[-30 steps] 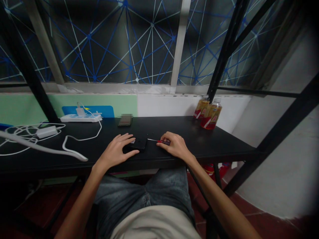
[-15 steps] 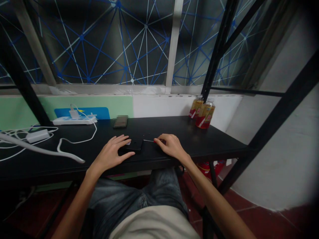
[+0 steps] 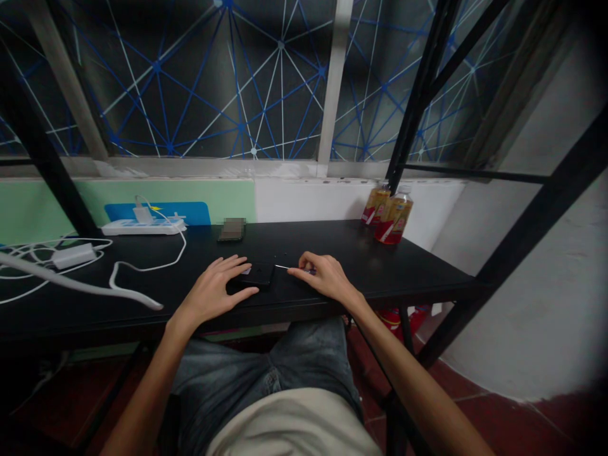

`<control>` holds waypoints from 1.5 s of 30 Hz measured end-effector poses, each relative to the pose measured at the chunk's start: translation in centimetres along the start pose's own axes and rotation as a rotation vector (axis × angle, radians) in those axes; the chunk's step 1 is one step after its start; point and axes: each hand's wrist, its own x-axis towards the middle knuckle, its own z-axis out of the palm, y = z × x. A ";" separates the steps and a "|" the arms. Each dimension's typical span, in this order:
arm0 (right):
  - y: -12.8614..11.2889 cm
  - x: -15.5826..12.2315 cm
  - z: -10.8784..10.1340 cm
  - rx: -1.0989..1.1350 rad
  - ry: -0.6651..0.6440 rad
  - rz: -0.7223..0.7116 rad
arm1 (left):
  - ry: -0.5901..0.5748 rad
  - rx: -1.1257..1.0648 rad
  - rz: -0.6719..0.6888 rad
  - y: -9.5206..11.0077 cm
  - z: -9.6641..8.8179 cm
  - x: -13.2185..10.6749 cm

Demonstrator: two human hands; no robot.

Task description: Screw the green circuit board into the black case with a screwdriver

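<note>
A small black device (image 3: 259, 274) lies flat on the black desk (image 3: 332, 244) in front of me. My left hand (image 3: 216, 291) rests on its left side with the fingers spread, pressing it down. My right hand (image 3: 323, 277) is closed round a small screwdriver (image 3: 289, 269) with a red handle. The thin metal shaft points left, and its tip is at the device's right edge.
A white power strip (image 3: 142, 226) with a plugged charger and white cables (image 3: 118, 278) lie at the left of the desk. A dark phone-like object (image 3: 231, 230) sits behind the device. Two drink bottles (image 3: 392, 217) stand at the back right by a black frame post.
The right hand has slid forward over the screwdriver handle, hiding most of the red. The left hand stays on the device. The view shifted slightly.
</note>
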 end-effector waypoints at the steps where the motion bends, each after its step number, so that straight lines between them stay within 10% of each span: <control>1: -0.1 0.0 0.0 -0.010 -0.006 0.003 | -0.001 -0.001 -0.001 0.0 0.0 0.0; 45: -0.6 -0.3 0.0 -0.080 0.014 0.000 | -0.010 0.003 -0.003 -0.1 0.1 -0.2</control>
